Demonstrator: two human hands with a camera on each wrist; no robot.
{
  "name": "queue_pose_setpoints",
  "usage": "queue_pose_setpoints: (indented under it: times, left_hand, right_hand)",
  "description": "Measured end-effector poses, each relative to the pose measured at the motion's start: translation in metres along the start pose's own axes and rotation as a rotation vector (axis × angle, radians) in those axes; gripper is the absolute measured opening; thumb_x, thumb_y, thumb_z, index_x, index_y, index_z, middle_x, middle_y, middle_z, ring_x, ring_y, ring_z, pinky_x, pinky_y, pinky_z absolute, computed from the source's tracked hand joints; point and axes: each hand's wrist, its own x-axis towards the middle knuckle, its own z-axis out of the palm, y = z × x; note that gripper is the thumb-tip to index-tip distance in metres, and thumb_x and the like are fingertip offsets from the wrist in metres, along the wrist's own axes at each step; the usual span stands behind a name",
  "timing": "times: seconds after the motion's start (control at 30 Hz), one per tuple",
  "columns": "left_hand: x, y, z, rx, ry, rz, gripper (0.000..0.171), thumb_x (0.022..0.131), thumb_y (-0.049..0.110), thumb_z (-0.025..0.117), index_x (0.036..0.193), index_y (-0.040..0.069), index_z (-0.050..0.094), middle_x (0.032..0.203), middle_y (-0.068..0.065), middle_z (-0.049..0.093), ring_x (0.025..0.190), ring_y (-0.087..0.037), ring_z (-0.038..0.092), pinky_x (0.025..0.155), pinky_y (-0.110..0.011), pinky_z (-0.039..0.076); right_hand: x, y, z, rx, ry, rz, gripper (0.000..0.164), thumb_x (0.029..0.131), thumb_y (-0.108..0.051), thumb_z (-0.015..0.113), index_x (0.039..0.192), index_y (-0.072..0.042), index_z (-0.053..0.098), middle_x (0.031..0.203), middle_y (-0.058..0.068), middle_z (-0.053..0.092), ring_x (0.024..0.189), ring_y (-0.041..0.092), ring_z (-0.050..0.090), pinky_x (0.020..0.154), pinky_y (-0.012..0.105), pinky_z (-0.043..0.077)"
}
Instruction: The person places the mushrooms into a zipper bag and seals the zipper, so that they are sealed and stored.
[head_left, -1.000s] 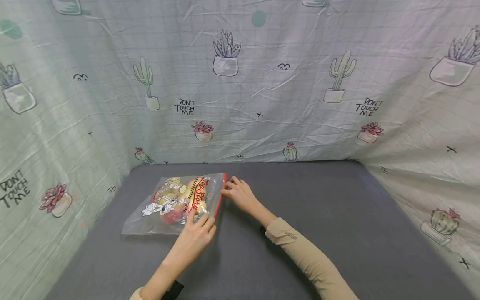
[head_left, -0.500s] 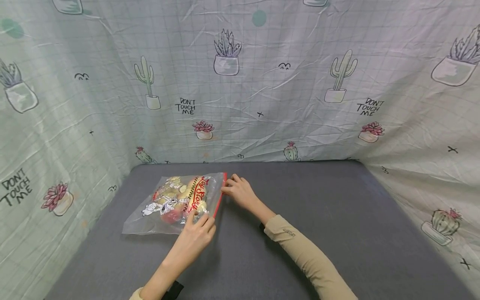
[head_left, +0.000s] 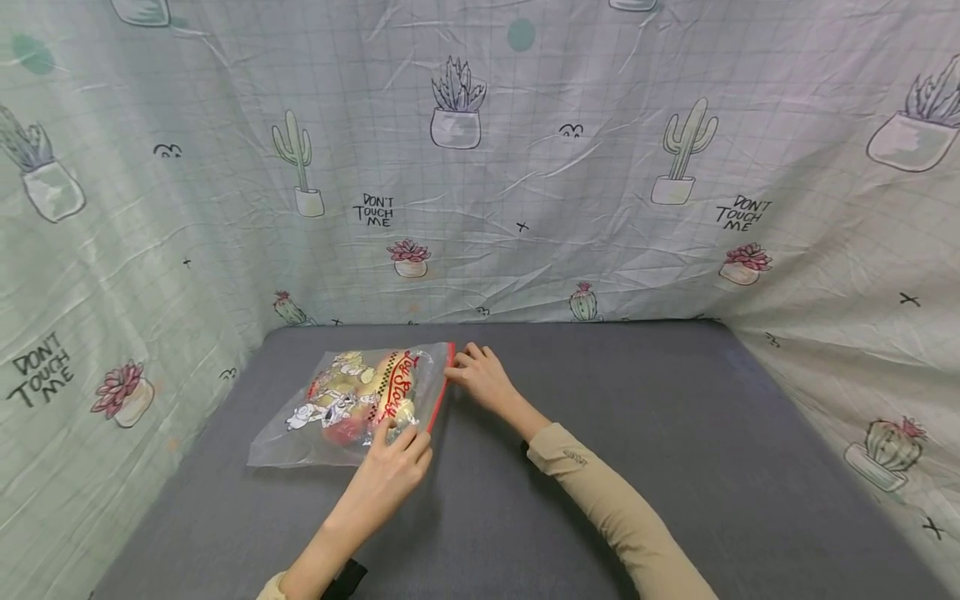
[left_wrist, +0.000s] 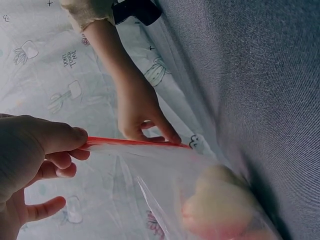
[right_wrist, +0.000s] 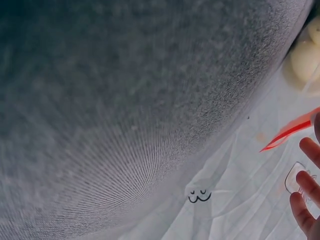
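Note:
A clear zip bag [head_left: 300, 446] with red "Toy Story" lettering and cartoon figures lies at the left of the table, its red zip edge [head_left: 441, 392] facing right. Round yellowish and reddish things [left_wrist: 220, 210] show through the plastic. My left hand [head_left: 393, 467] pinches the near end of the red edge between thumb and index finger; its other fingers are spread below in the left wrist view. Farther along the same edge, toward its far end, my right hand [head_left: 483, 379] pinches the strip. Only the fingers [right_wrist: 310, 185] of that hand show in the right wrist view, beside the red strip.
The dark grey table [head_left: 645, 467] extends to the right of the bag and in front of it. A pale curtain [head_left: 525, 167] printed with cacti and potted plants hangs behind the table and along both sides.
My right hand has slid slightly along the red edge toward its far end. The left hand keeps its hold at the near end, and the bag stays almost where it was.

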Motion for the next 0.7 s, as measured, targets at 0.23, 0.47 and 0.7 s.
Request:
queue_pose_setpoints:
  times: [0.23, 0.47, 0.7]
  left_hand:
    - [0.0, 0.0, 0.0, -0.004, 0.007, -0.005, 0.034, 0.081, 0.005, 0.028, 0.071, 0.005, 0.06, 0.077, -0.003, 0.05, 0.076, -0.019, 0.048, 0.076, -0.043, 0.039]
    - [-0.001, 0.0, 0.003, -0.011, -0.013, -0.006, 0.014, 0.076, 0.004, 0.045, 0.071, 0.006, 0.058, 0.081, -0.005, 0.052, 0.079, -0.021, 0.049, 0.077, -0.045, 0.039]
    - [-0.003, -0.004, 0.006, -0.031, -0.013, -0.027, 0.013, 0.067, 0.003, 0.065, 0.073, 0.009, 0.056, 0.088, -0.006, 0.055, 0.083, -0.024, 0.049, 0.083, -0.051, 0.038]
  right_hand:
    - [0.003, 0.002, 0.004, -0.014, 0.001, -0.008, 0.007, 0.08, -0.028, 0.06, 0.084, -0.031, 0.065, 0.086, -0.007, 0.064, 0.083, 0.016, 0.051, 0.061, 0.026, 0.036]
    - [0.008, 0.005, 0.006, -0.026, 0.007, -0.02, 0.006, 0.08, -0.027, 0.06, 0.084, -0.031, 0.063, 0.087, -0.006, 0.064, 0.085, 0.017, 0.052, 0.062, 0.027, 0.037]
    - [0.01, 0.008, 0.008, -0.039, -0.007, -0.015, 0.009, 0.079, -0.026, 0.06, 0.085, -0.03, 0.064, 0.088, -0.006, 0.065, 0.086, 0.017, 0.052, 0.063, 0.028, 0.037]
